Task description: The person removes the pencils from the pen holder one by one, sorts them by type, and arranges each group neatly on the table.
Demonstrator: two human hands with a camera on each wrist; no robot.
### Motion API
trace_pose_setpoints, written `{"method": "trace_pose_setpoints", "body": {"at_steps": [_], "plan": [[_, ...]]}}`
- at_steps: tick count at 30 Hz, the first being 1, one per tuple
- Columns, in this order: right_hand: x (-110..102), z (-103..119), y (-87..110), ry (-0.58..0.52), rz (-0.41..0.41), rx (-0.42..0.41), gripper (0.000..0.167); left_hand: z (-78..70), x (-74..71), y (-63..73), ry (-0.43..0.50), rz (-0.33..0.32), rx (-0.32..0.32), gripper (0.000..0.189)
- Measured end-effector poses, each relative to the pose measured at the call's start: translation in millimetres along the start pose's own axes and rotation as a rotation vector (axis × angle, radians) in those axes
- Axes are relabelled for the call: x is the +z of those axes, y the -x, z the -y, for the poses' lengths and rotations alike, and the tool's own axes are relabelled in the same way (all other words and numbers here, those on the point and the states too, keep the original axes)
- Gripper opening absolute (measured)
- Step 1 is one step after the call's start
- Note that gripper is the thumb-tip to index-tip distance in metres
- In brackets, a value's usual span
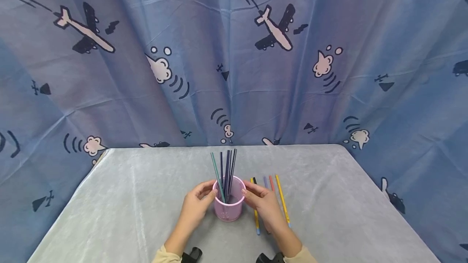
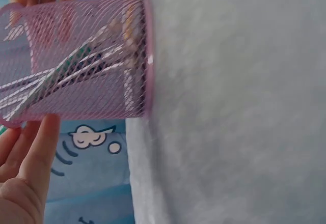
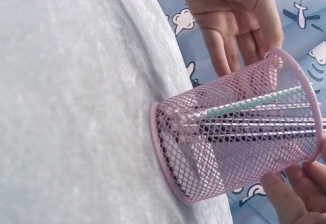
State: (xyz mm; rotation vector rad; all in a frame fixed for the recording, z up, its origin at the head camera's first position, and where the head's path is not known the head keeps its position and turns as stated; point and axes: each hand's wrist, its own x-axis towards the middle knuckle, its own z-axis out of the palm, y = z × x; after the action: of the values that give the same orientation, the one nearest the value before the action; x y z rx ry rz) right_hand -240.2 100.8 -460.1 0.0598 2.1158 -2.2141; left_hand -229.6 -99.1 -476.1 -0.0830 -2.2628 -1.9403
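A pink mesh pencil cup point(image 1: 228, 212) stands upright on the table in the head view. Inside it lean a green pencil point(image 1: 215, 165) and several dark pencils point(image 1: 229, 169), their upper ends sticking out above the rim. My left hand point(image 1: 195, 206) holds the cup's left side, thumb at the rim. On the opposite side my right hand point(image 1: 268, 206) grips it the same way, with the thumb on the rim. Through the mesh, the right wrist view shows the pencils' lower ends gathered near the bottom of the cup point(image 3: 229, 173).
Beside and partly under my right hand lie loose pencils: a yellow one point(image 1: 283, 202), another yellow one point(image 1: 256, 220) with a blue end, a red one point(image 1: 271, 182), a purple one and a black one. A grey cloth covers the table point(image 1: 109, 214); a blue patterned curtain point(image 1: 204, 92) hangs behind.
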Motion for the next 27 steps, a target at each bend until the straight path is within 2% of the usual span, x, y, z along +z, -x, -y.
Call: {"method": "trace_pose_setpoints", "body": {"at_steps": [7, 12, 19, 27], "plan": [[2.6, -2.5, 1.7, 0.013, 0.018, -0.02, 0.04, -5.4, -4.6, 0.1, -0.034, 0.003, -0.035, 0.034], [0.1, -2.3, -0.1, 0.017, 0.011, -0.031, 0.04, -13.7, -3.2, -10.2, -0.025, -0.022, -0.03, 0.039], [-0.6, -1.8, 0.3, 0.028, -0.005, -0.034, 0.039, -26.2, -1.7, -22.8, 0.055, -0.04, -0.038, 0.045], [0.9, -1.9, 1.5, 0.014, -0.002, -0.035, 0.038, -33.0, 2.7, -32.5, 0.037, -0.096, -0.027, 0.038]]}}
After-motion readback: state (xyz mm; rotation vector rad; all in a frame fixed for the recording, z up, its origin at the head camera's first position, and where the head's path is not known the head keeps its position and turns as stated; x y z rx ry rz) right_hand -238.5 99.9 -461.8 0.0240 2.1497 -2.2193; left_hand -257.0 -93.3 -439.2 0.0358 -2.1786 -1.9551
